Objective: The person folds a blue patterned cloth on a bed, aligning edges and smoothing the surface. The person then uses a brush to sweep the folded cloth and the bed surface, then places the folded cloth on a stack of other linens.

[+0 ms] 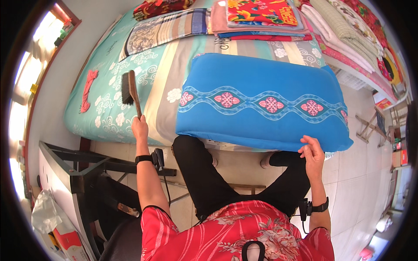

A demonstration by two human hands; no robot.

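Observation:
My left hand (140, 128) grips the handle of a dark-bristled brush with a wooden back (132, 85), held over the green patterned bedsheet (106, 81) at the left. In front of me lies a large blue pillow or cushion (261, 71) with a wavy band of pink flower motifs. Near its lower right edge is my right hand (312, 151), fingers loosely curled and holding nothing; whether it touches the cloth I cannot tell. A twisted pink cloth band (88, 90) rests on the sheet left of the brush.
A folded plaid cloth (166, 31) and a stack of folded bedding (264, 14) lie across the bed's far side. More bedding (346, 32) is piled at the upper right. A dark metal-framed table (58, 163) stands at my lower left, and a wooden folding stool (372, 125) at the right.

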